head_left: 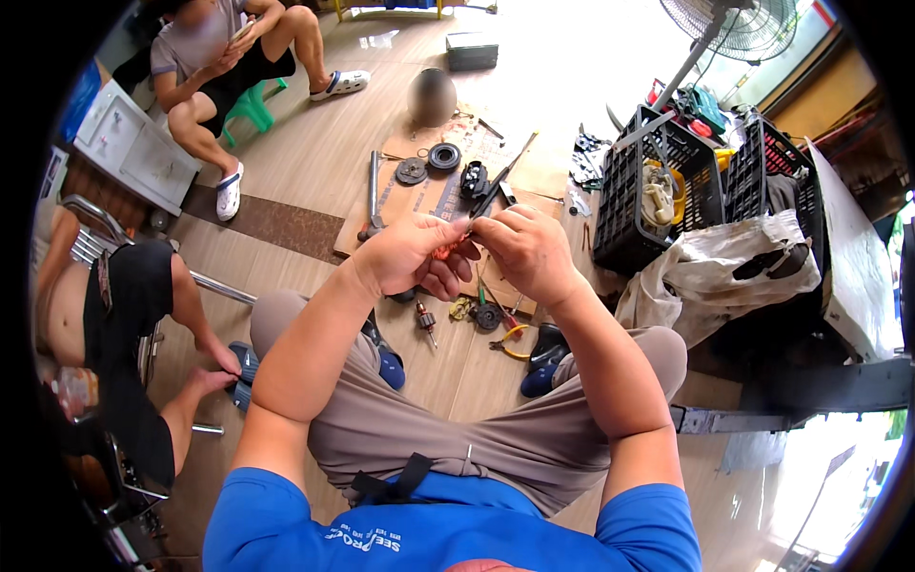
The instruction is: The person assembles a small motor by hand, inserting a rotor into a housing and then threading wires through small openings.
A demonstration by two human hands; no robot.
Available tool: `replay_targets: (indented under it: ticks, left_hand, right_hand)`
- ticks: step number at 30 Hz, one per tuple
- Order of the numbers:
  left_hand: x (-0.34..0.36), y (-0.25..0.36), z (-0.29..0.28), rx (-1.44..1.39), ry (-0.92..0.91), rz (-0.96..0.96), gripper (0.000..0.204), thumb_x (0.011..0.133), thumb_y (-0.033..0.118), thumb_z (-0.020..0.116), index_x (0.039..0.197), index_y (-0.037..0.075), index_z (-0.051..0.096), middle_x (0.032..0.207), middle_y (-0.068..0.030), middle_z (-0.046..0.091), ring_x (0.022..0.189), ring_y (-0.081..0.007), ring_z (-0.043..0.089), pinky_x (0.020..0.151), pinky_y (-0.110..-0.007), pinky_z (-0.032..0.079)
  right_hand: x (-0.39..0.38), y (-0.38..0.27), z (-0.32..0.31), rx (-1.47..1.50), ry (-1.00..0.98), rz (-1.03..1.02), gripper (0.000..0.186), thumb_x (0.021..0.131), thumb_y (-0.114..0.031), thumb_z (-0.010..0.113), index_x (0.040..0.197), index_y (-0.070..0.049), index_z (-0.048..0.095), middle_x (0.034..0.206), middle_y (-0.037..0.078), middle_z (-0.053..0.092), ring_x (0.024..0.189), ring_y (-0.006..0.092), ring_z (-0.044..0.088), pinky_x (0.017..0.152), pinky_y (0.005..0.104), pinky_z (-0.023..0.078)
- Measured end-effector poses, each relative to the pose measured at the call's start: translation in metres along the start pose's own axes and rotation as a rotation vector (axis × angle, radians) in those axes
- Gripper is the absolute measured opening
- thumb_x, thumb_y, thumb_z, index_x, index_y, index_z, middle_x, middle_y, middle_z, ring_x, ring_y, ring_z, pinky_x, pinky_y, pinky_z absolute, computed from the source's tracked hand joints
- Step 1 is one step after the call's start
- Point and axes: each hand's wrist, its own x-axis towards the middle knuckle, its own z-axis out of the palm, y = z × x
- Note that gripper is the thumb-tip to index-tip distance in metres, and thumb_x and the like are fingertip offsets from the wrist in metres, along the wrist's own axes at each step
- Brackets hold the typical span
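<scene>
Clasping an orange-red piece (443,252), long axis hidden, the left grip (405,252) sits nearest it; just rightward, the right grip (529,250) has bent fingers, its hold impossible to tell.

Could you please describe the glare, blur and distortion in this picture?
Head view: glare washes out the floor beside the fan; head view: blur covers the upper-left person's head and a round patch by the cardboard; head view: left hand and right hand look fairly sharp, while edges bend near the black rim.
</scene>
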Motion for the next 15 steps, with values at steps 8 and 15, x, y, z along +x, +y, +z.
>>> replay_targets:
  ticks: [8,15]
  left_hand:
    - [0.008,-0.010,0.009,0.101,0.250,0.113,0.020,0.100,0.020,0.062,0.102,0.001,0.065,0.083,-0.0098,0.071,0.068,-0.0175,0.071,0.056,-0.029,0.058]
    - [0.011,-0.008,0.011,0.182,0.311,0.188,0.017,0.099,0.017,0.062,0.101,0.000,0.066,0.082,-0.0078,0.071,0.071,-0.0152,0.071,0.058,-0.026,0.058]
  right_hand:
    - [-0.001,-0.002,0.006,0.171,0.123,0.199,0.030,0.082,-0.008,0.073,0.110,-0.007,0.064,0.083,0.010,0.066,0.078,0.0290,0.064,0.068,0.0392,0.052]
    - [0.000,-0.001,0.005,0.367,0.063,0.386,0.017,0.088,-0.011,0.067,0.104,-0.004,0.067,0.086,0.016,0.069,0.078,0.0327,0.068,0.070,0.0397,0.054]
